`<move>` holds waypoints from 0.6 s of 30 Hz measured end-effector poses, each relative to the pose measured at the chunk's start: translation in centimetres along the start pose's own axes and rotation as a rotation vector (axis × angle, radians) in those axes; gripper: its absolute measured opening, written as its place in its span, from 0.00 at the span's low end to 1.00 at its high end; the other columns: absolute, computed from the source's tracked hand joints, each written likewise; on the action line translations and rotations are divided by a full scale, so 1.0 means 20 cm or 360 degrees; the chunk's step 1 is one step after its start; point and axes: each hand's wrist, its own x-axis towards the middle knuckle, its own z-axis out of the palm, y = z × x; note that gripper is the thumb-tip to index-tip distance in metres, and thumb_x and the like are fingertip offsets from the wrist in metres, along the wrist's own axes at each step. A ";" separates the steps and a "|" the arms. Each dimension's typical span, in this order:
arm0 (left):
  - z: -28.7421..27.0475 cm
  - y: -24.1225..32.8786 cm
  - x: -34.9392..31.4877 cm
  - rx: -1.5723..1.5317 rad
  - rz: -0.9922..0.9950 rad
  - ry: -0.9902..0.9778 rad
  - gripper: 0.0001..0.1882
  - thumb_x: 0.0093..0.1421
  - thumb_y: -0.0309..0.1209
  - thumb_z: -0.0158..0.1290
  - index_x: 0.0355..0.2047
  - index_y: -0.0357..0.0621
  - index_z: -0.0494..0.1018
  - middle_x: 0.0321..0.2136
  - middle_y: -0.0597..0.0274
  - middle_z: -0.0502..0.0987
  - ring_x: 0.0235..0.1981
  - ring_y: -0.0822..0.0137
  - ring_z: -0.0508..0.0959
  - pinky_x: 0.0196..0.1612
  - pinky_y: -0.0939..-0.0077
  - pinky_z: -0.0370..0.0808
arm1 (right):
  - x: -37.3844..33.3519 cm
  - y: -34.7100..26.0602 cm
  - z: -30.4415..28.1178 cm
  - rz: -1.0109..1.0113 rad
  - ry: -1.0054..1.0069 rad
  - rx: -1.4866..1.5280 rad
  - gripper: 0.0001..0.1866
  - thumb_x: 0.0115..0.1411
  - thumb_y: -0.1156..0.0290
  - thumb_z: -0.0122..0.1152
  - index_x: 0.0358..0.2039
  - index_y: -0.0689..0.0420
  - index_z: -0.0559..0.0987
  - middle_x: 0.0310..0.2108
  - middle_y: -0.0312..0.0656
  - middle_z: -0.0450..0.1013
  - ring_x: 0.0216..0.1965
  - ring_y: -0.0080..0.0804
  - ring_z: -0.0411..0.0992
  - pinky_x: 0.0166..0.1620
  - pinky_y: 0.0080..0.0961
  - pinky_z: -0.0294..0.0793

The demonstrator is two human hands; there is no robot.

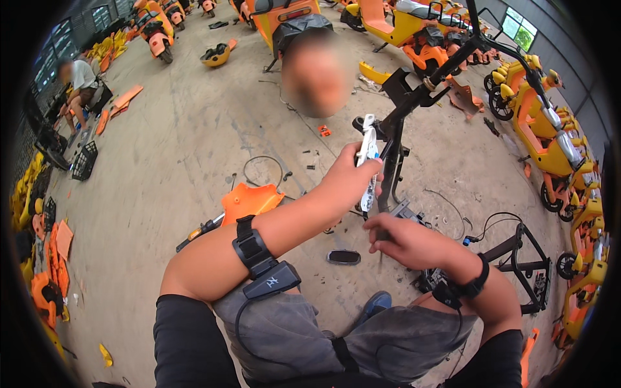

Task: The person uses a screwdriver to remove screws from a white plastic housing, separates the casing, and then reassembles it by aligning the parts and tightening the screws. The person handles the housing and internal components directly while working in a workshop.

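Observation:
My left hand [363,169] is closed around a long, narrow white plastic part [368,139], held upright above the floor beside a bare black scooter frame [402,113]. The part's lower end looks speckled and dark. Just below and to the right of it is my right hand [409,240], its fingers curled in near the part's dark lower tip. What those fingers hold, if anything, is too small to make out. On the floor under my hands lies a dark oval piece with a pale rim [343,257].
An orange shell [251,202] and an orange-and-black handled tool [202,231] lie left of my hands. A black metal frame [517,265] and cables lie right. Scooters [540,129] line the right wall. A person [83,87] sits far left near a black crate [85,161].

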 end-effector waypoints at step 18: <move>0.11 0.05 -0.08 -0.0261 -0.0215 -0.0380 0.20 0.74 0.43 0.35 0.57 0.42 0.60 0.43 0.49 0.78 0.37 0.61 0.82 0.38 0.68 0.80 | -0.21 -0.02 -0.20 -0.0974 0.1805 0.0649 0.13 0.69 0.73 0.55 0.51 0.59 0.67 0.37 0.41 0.70 0.32 0.23 0.73 0.35 0.20 0.78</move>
